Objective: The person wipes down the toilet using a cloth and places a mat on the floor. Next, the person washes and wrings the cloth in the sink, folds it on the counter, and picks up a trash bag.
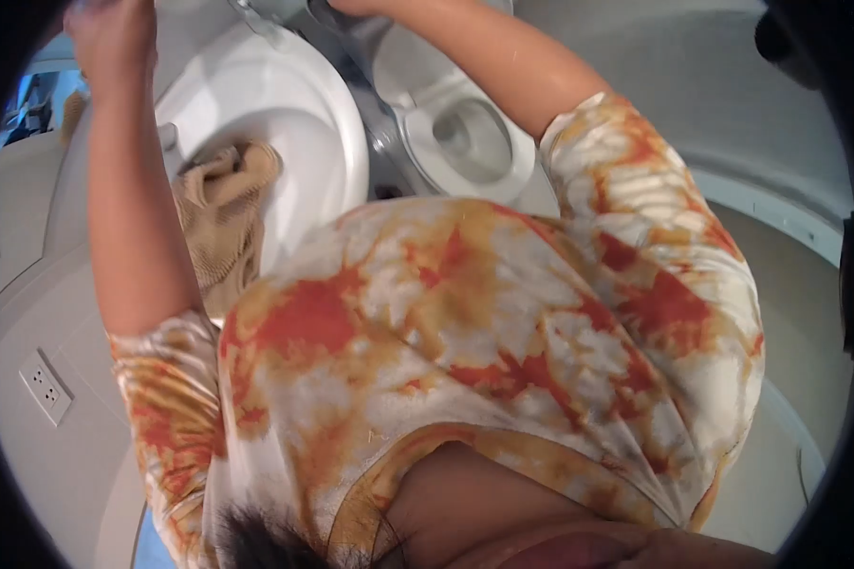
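Observation:
My left hand (114,36) is raised at the upper left, cut off by the top edge of the head view. Its fingers are mostly out of sight, so I cannot make out what they hold, if anything. Below and to the right of it is a white basin (349,161), where a crumpled tan cloth (228,213) with a ribbed texture lies. My right hand (356,6) reaches to the top edge, above the gap between basin and toilet. Only a sliver of it shows, with its fingers hidden.
A white toilet (517,161) with its lid raised stands right of the basin. A metal faucet (266,28) sits at the basin's far rim. A wall outlet (46,384) is at the left, and a curved pale wall (674,66) bounds the right side.

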